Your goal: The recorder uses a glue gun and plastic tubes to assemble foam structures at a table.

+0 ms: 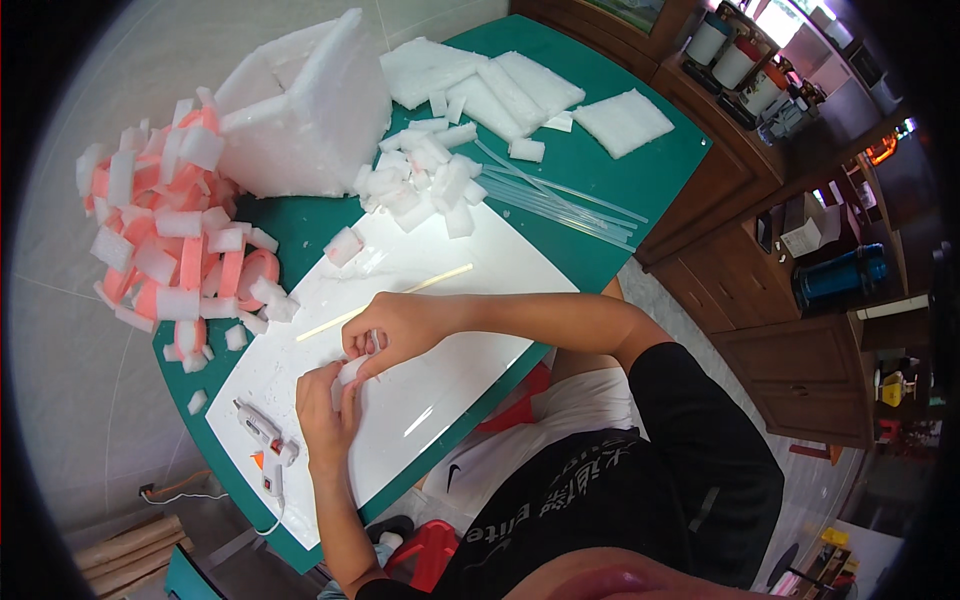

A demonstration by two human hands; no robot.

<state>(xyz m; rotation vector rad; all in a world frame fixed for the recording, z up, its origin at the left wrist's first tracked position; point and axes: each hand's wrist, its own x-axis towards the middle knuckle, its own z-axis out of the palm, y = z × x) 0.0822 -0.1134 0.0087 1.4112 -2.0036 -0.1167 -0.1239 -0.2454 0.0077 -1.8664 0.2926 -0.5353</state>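
Observation:
Both hands meet over the white board (440, 370) on the table. My left hand (325, 405) is closed around the lower side of a small white foam piece (351, 371). My right hand (395, 325) grips the same piece from above, its fingers curled, partly hiding it. A thin pale-yellow strip (440, 278) lies on the board, passing behind my right hand. Near my left hand rests a white glue gun (262, 430) with its cord. One loose foam block (343, 246) with pinkish marks lies farther up the board.
At far left stands a heap of pink rings with white foam blocks (180, 222). Beside it is a large white foam box (310, 120). Loose foam blocks (425, 175), clear sticks (560, 205) and flat foam sheets (490, 90) cover the green table's (660, 165) far side.

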